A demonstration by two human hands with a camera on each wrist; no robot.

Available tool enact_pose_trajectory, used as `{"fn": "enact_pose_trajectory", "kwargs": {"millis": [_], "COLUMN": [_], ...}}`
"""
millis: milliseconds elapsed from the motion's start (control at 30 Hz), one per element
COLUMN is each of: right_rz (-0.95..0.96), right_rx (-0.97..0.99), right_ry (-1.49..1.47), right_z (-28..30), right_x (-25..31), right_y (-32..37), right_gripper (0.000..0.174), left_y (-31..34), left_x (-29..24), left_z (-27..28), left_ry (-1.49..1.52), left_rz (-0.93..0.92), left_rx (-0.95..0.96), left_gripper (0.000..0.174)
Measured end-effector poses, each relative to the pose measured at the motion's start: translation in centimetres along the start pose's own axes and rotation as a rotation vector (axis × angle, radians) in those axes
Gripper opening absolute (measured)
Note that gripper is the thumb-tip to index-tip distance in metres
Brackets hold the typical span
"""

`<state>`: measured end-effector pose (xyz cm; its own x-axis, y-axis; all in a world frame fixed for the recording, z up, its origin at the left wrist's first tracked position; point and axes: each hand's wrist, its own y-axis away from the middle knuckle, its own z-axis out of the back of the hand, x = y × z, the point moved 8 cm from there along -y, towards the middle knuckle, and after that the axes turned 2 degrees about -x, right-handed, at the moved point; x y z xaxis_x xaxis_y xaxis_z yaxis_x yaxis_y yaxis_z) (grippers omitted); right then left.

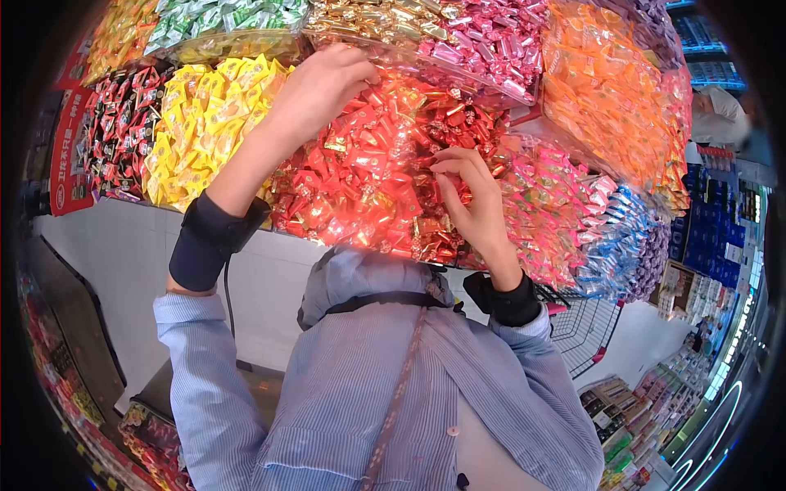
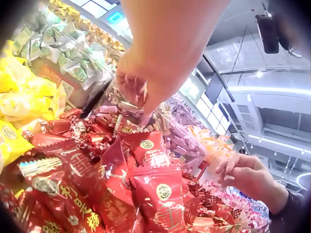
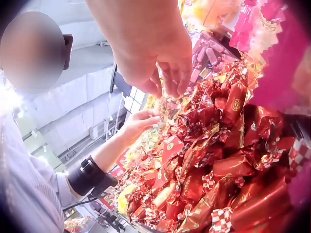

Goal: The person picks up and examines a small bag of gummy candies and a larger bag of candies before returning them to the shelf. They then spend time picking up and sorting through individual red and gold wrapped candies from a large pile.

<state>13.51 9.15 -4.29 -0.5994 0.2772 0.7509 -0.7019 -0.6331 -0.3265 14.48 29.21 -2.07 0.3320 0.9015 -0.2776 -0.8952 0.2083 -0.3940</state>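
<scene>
A heap of red foil-wrapped candies (image 1: 368, 180) fills the middle bin of a slanted shop display. My left hand (image 1: 327, 82) reaches to the top of that heap, by the gold candies (image 1: 368, 20). In the left wrist view its fingers (image 2: 133, 90) curl down and pinch a small pale-wrapped candy (image 2: 128, 105) just above the red packets (image 2: 155, 189). My right hand (image 1: 468, 192) hovers over the right side of the red heap. Its fingers (image 3: 167, 77) hang loosely curled above the red candies (image 3: 218, 145), and I see nothing in them.
Around the red bin lie yellow candies (image 1: 205, 123), pink ones (image 1: 491, 37), orange ones (image 1: 606, 98) and pink-and-blue ones (image 1: 589, 221). A shopping trolley (image 1: 583, 327) stands at my lower right. Stocked shelves (image 1: 720, 237) line the aisle on the right.
</scene>
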Motion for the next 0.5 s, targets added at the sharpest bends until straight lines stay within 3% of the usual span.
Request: {"fn": "enact_pose_trajectory", "kwargs": {"millis": [133,333,500], "right_rz": [0.016,0.018,-0.065], "right_rx": [-0.009,-0.025,-0.038], "right_ry": [-0.015,-0.01,-0.048], "right_z": [0.0,0.4,0.9], "right_x": [0.3,0.3,0.1], "right_y": [-0.2,0.0,0.1], "right_gripper": [0.017,0.017,0.016], "left_y": [-0.5,-0.9,-1.5], "left_x": [-1.0,-0.6,-1.6], "left_z": [-3.4,-4.8,-1.4], "left_ry": [-0.092,-0.136,0.174], "left_rz": [-0.129,-0.17,-0.054], "left_rx": [0.215,0.308,0.017], "left_gripper": [0.019,0.021,0.022]}}
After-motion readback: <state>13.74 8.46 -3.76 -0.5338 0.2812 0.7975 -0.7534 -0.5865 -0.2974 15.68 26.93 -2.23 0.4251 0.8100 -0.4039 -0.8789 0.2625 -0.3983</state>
